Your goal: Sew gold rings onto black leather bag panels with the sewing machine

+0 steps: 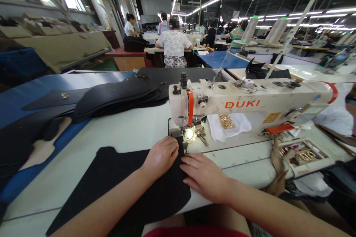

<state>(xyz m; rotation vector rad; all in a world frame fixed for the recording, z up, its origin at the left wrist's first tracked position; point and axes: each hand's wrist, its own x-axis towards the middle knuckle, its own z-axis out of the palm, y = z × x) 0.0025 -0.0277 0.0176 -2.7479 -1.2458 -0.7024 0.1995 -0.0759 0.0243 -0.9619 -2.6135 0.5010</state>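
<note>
A large black sheet-like panel [119, 181], leather or fabric, lies on the pale sewing table in front of me. Its upper right corner reaches up to the lit needle area [189, 133] of a white sewing machine [241, 96] marked DUKI. My left hand [162, 155] rests on the panel with curled fingers closed at its narrow upper part, just left of the right edge. My right hand [204, 176] lies flat along that right edge, fingers stretched out and touching it. What lies beneath the left fingertips is hidden.
Stacked black panels [119, 96] lie at the back left. Gold-coloured small parts [226, 121] sit on a white cloth under the machine arm. A tray [308, 155] with metal rings stands at the right. Thread cones [250, 31] rise behind; other people sit farther off.
</note>
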